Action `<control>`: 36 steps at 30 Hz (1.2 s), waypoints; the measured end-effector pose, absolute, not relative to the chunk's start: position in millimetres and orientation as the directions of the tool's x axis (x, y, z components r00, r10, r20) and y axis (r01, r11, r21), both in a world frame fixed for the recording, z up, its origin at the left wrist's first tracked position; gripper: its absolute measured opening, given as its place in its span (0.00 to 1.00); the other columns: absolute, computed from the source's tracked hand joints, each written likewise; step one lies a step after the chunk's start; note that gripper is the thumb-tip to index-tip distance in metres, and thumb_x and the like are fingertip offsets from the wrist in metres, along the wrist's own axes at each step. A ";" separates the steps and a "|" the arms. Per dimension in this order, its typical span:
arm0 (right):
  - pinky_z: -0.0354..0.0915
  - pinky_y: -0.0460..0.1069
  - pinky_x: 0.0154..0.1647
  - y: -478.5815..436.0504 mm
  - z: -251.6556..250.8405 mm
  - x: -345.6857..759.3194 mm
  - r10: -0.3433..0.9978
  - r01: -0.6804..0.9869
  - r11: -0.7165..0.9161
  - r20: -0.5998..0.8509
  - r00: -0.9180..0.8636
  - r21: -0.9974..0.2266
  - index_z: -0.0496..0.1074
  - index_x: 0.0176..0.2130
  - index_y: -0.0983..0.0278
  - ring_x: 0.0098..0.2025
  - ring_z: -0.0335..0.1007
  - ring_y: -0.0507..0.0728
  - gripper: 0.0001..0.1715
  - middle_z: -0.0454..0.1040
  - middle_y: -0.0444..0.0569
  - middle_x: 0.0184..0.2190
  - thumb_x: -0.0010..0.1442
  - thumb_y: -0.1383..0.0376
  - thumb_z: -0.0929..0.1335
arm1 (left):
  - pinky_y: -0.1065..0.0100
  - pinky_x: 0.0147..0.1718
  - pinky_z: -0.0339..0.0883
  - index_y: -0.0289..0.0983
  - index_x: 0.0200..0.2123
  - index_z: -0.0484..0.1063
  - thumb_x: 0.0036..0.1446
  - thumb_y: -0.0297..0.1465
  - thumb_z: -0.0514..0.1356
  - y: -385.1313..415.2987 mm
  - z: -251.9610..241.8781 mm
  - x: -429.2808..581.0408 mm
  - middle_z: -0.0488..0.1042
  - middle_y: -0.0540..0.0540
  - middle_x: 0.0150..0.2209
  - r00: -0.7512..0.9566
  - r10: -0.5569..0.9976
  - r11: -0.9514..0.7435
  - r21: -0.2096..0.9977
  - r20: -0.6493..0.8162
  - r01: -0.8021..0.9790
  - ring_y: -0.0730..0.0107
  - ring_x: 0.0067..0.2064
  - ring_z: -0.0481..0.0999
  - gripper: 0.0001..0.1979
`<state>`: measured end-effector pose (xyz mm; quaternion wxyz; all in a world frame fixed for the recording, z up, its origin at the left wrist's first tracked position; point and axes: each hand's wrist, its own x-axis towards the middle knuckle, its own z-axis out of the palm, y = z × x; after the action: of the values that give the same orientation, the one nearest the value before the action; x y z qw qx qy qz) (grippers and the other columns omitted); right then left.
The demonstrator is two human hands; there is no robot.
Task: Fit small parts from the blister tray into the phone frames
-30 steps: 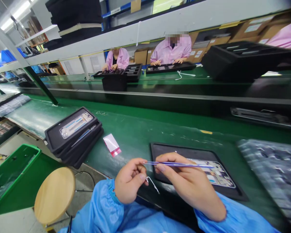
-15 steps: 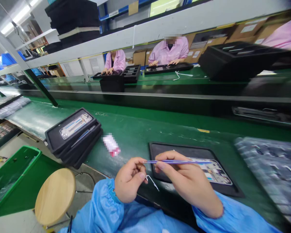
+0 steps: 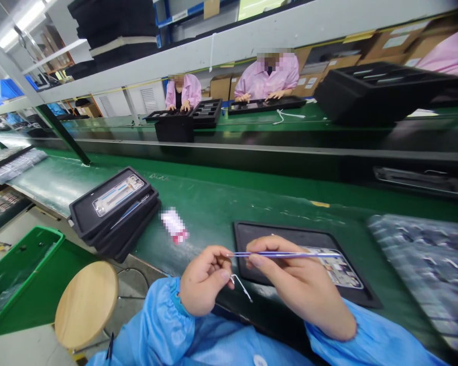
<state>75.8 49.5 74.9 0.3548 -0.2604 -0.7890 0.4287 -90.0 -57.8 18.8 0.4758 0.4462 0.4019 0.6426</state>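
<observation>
My left hand [image 3: 203, 285] is closed, with a thin bent white strip, perhaps a small cable [image 3: 242, 288], hanging from its fingers. In my right hand [image 3: 303, 287] a pair of slim purple tweezers [image 3: 277, 254] is pinched, lying almost level. The tweezer tips point left and meet the left fingertips; whether they grip anything there is too small to tell. Beneath the right hand lies a black foam tray [image 3: 252, 233] on the green bench. A phone frame with inner parts [image 3: 345, 272] rests in that tray, partly covered by the hand.
Stacked black trays [image 3: 127, 231] with another phone frame on top sit to the left. Clear plastic blister trays [image 3: 416, 259] lie at right. A wooden stool [image 3: 87, 305] and green bin [image 3: 34, 284] stand lower left. Two people in pink [image 3: 267, 81] work across the bench.
The tweezer prongs look slightly further apart near the tips, and my right hand has shifted slightly right. My left hand keeps its hold on the white strip.
</observation>
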 end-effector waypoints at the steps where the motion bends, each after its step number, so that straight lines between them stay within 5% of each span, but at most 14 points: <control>1: 0.68 0.45 0.29 49.5 75.0 76.5 0.709 0.109 0.519 0.355 -0.610 -0.848 0.73 0.37 0.59 0.33 0.75 0.53 0.05 0.77 0.45 0.32 0.65 0.61 0.68 | 0.72 0.32 0.62 0.36 0.52 0.67 0.63 0.37 0.61 -58.0 18.7 -89.5 0.68 0.50 0.32 -0.149 0.971 -0.220 0.941 0.186 -0.256 0.77 0.30 0.72 0.16; 11: 0.71 0.48 0.40 43.1 86.8 74.7 0.442 -0.046 0.801 0.641 -0.628 -0.597 0.72 0.40 0.59 0.36 0.76 0.54 0.09 0.78 0.46 0.35 0.60 0.72 0.69 | 0.75 0.30 0.65 0.35 0.50 0.67 0.62 0.36 0.63 -55.0 21.0 -88.0 0.68 0.51 0.31 -0.146 0.969 -0.238 0.913 0.199 -0.330 0.78 0.29 0.71 0.16; 17: 0.72 0.49 0.39 44.5 85.4 72.8 0.346 -0.079 0.860 0.689 -0.637 -0.505 0.72 0.41 0.61 0.36 0.76 0.55 0.11 0.78 0.48 0.35 0.59 0.74 0.69 | 0.75 0.30 0.66 0.35 0.50 0.68 0.62 0.36 0.63 -56.1 19.9 -87.6 0.68 0.50 0.32 -0.144 0.974 -0.212 0.917 0.172 -0.339 0.78 0.29 0.72 0.16; 36: 0.72 0.50 0.38 39.0 90.9 74.6 0.446 -0.069 0.789 0.645 -0.621 -0.611 0.72 0.39 0.59 0.35 0.76 0.55 0.09 0.78 0.47 0.34 0.60 0.73 0.70 | 0.72 0.31 0.63 0.35 0.48 0.66 0.62 0.41 0.62 -62.1 28.1 -82.8 0.68 0.51 0.31 -0.165 0.977 -0.174 0.947 0.133 -0.268 0.76 0.29 0.71 0.18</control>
<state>74.6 39.0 90.9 0.4209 -0.1112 -0.8468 0.3055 -82.8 -62.1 28.1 0.4877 0.4236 0.4182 0.6386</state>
